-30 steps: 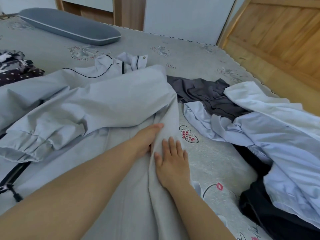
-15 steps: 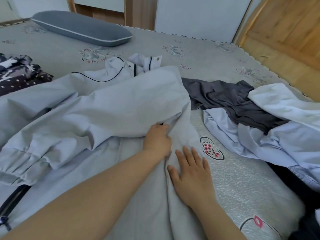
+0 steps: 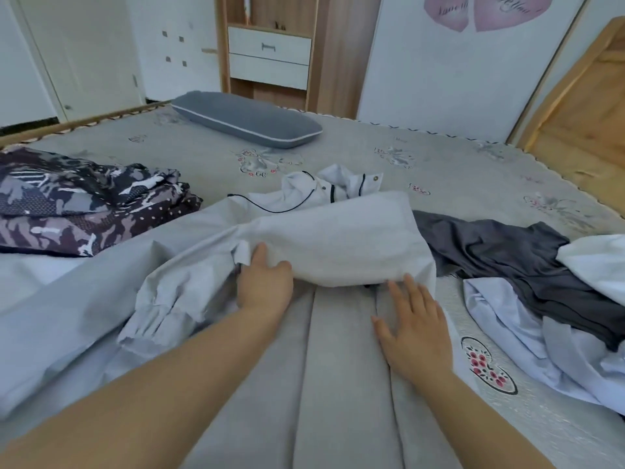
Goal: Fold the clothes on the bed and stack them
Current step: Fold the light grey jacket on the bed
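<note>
A large pale grey jacket (image 3: 338,238) with black piping lies spread on the bed in front of me. My left hand (image 3: 263,282) reaches under its folded-over sleeve, fingers tucked beneath the cloth and thumb on top. My right hand (image 3: 416,326) rests flat with straight fingers on the jacket's lower panel, beside the fold. To the right sits a heap with a dark grey garment (image 3: 507,252) and light blue-white shirts (image 3: 541,340). A folded dark patterned stack (image 3: 77,204) lies at the left.
A grey pillow (image 3: 247,118) lies at the far side of the grey embroidered bed cover (image 3: 439,164). A wooden headboard (image 3: 581,123) runs along the right. White wardrobe doors and wooden drawers stand behind the bed.
My left hand has slid left under the sleeve fold and lifted it. My right hand moved a little right and stays flat on the cloth. My view tilted up.
</note>
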